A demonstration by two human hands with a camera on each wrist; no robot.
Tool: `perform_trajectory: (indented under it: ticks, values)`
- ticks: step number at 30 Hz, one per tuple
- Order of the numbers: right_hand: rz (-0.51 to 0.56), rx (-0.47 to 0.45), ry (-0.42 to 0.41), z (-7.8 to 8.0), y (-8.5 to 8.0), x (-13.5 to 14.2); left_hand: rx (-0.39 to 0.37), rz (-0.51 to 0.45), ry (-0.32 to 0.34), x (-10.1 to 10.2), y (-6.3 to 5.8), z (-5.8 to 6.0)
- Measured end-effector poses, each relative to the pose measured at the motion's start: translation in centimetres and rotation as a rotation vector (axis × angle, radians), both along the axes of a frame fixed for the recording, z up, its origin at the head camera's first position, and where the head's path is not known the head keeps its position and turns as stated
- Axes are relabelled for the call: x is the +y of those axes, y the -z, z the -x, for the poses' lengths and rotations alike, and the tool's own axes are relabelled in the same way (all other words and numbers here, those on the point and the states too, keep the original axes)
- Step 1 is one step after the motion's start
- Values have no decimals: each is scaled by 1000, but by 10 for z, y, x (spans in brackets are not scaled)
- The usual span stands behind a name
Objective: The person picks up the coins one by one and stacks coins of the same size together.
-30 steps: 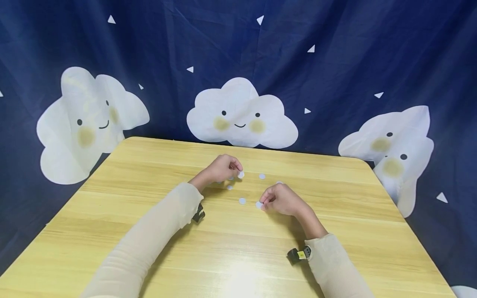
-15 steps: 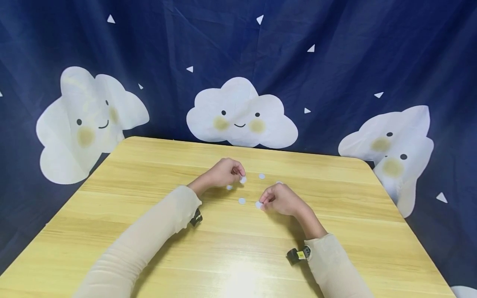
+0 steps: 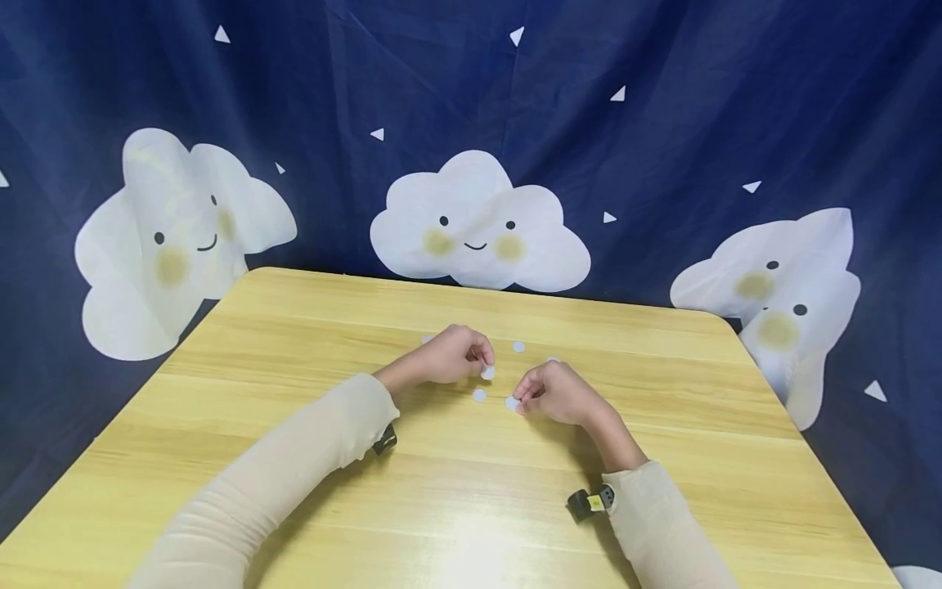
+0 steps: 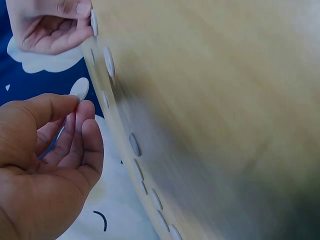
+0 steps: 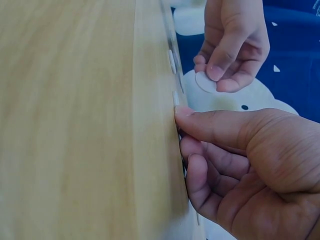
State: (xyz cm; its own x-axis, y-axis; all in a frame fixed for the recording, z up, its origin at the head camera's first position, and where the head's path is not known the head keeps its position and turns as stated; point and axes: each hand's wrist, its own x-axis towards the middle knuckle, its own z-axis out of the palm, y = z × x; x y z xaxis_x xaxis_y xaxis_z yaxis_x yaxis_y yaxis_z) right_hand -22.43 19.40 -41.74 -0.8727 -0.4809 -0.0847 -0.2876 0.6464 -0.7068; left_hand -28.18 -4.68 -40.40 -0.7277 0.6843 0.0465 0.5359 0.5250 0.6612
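Note:
In the head view my left hand is over the middle of the table, pinching a small round white disc between thumb and fingertips. The left wrist view has that disc raised off the wood. To its right, my right hand stays low, thumb and fingers curled at the edge of a second white disc, which is on the tabletop. Just left of that one lies a loose disc, apart from both hands.
Beyond the hands lie more white discs, one at the back and one partly behind the right hand. Several discs are scattered across the wooden table. A dark blue cloud-print curtain hangs behind the far edge.
My left hand has come nearer and slightly right with its disc, from the far discs toward the right hand. The right hand keeps its place on its disc.

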Motion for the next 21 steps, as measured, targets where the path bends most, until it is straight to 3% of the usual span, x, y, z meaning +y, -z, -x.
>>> perform_trajectory:
  ticks: [6,11,21]
  values:
    - [8,6,-13,0,0,0,21,11,64,6,-2,-8]
    - [17,7,-28,0,0,0,-23,11,115,12,-2,-15]
    - [30,8,-36,0,0,0,-66,38,116,23,4,-20]
